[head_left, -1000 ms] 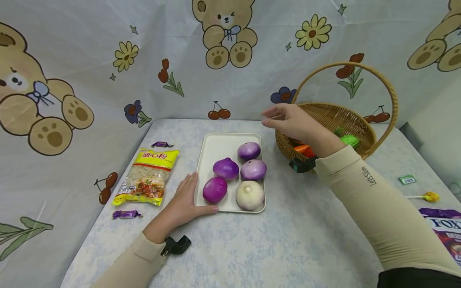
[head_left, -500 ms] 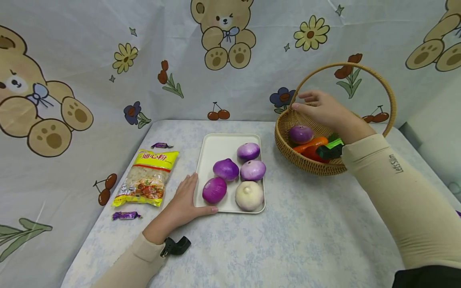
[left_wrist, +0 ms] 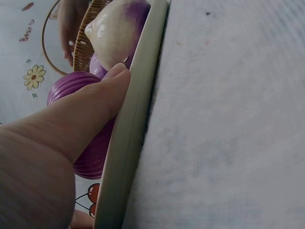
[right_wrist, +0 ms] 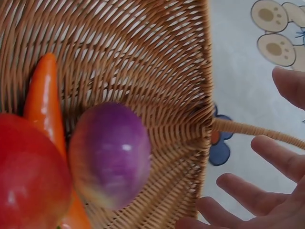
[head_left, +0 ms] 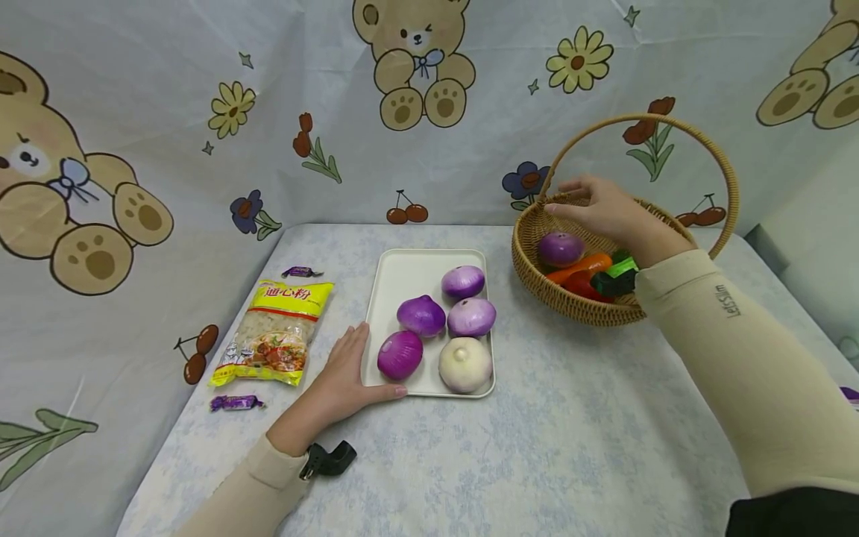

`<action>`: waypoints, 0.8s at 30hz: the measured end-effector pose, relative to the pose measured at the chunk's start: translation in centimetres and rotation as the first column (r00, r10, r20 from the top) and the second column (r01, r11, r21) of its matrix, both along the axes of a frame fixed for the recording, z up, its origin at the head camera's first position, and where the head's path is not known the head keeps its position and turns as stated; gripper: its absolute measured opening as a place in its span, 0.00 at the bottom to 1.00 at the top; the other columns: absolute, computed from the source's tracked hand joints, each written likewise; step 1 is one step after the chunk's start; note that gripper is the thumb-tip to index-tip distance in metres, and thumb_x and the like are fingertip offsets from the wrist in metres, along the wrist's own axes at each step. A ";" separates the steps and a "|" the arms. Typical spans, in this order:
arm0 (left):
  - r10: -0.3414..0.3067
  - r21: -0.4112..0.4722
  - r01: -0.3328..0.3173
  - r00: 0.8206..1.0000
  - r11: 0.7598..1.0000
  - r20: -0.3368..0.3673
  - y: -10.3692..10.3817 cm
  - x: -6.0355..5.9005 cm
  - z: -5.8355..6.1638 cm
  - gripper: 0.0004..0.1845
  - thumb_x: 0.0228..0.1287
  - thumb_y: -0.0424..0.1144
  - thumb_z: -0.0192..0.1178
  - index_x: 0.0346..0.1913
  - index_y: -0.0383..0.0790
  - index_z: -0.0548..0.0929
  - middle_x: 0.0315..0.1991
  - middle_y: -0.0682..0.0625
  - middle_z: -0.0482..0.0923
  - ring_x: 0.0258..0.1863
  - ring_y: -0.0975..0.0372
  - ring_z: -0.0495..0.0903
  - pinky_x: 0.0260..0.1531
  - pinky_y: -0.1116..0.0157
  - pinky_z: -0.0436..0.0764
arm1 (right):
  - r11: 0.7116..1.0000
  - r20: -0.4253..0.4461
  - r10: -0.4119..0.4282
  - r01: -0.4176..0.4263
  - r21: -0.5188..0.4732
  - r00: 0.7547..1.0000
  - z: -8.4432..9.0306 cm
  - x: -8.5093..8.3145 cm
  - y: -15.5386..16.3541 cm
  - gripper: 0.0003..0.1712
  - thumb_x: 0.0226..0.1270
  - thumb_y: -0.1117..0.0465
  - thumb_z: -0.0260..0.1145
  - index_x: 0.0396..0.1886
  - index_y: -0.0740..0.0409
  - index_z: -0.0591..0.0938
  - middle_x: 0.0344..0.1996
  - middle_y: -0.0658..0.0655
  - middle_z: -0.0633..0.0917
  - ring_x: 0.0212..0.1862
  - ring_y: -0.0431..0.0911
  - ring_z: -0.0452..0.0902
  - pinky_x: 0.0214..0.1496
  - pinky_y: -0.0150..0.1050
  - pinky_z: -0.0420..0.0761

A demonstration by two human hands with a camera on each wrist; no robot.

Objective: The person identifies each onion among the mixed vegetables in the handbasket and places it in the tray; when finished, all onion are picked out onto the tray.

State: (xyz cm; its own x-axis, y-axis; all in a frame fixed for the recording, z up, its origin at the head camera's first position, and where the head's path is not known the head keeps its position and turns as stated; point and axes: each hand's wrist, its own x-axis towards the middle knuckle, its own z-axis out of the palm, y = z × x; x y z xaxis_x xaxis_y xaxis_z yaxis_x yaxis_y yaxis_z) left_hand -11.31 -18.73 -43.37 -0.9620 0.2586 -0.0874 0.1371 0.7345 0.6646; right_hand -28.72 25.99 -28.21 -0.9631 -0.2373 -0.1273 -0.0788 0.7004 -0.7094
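The right hand [head_left: 607,209] hangs over the round woven wicker basket with an arched handle [head_left: 537,280], fingers spread apart and relaxed, holding nothing; the right wrist view confirms the fingertips [right_wrist: 238,188] clear of the weave. Directly below those fingers, inside the basket, lies a purple onion [head_left: 561,249], resting against an orange carrot [head_left: 579,267] and a red round vegetable [right_wrist: 28,176]; a green item [head_left: 622,265] shows partly behind the wrist and cannot be identified. The left hand [head_left: 345,373] lies flat on the pale blue-patterned surface [head_left: 537,447] at the near left corner of the cream rectangular tray [head_left: 409,272], fingers straight along the left rim and the thumb extended along the front rim, nothing gripped. In the left wrist view the thumb lies over the tray rim [left_wrist: 128,143] next to the deep purple ribbed onion [head_left: 400,354]; whether it touches that onion cannot be told. The tray carries five onions: that one at the near left, a white onion [head_left: 466,364] at the near right, and three further purple ones [head_left: 463,282] behind. Left of the tray lies a yellow packet of macaroni [head_left: 275,332], with a purple wrapped sweet [head_left: 302,271] beyond it and another [head_left: 235,403] in front of it.
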 end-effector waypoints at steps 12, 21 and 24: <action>0.004 -0.011 -0.003 1.000 1.000 0.010 0.0 0.0 0.1 0.76 0.47 0.71 0.78 0.85 0.31 0.44 0.85 0.38 0.42 0.83 0.45 0.36 0.77 0.41 0.44 | 0.995 0.033 0.028 -0.031 0.090 0.999 -1.6 -0.5 0.6 0.54 0.73 0.36 0.69 0.83 0.63 0.58 0.77 0.74 0.61 0.74 0.72 0.56 0.71 0.72 0.61; 0.002 -0.008 -0.002 1.000 1.000 0.010 0.0 0.0 0.0 0.76 0.47 0.72 0.78 0.85 0.32 0.44 0.85 0.38 0.41 0.83 0.46 0.36 0.77 0.42 0.44 | 0.992 0.161 0.070 -0.085 0.089 0.984 -3.0 -1.3 1.9 0.47 0.75 0.48 0.71 0.81 0.63 0.61 0.75 0.79 0.61 0.71 0.74 0.60 0.70 0.71 0.63; 0.004 -0.010 -0.004 1.000 1.000 0.008 0.0 0.0 0.0 0.76 0.47 0.72 0.78 0.85 0.32 0.44 0.85 0.38 0.42 0.83 0.45 0.36 0.77 0.41 0.44 | 0.992 0.198 0.094 -0.109 0.066 0.976 -3.5 -1.2 2.2 0.47 0.74 0.50 0.72 0.81 0.63 0.60 0.74 0.77 0.62 0.70 0.73 0.62 0.69 0.70 0.66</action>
State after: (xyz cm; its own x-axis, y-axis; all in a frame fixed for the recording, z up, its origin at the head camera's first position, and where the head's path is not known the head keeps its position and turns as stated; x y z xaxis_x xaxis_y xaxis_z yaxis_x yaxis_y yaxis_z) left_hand -11.26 -18.78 -43.36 -0.9623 0.2539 -0.0973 0.1291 0.7415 0.6584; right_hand -29.89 28.20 -31.69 -0.8894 -0.3151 -0.3311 -0.0184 0.7484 -0.6630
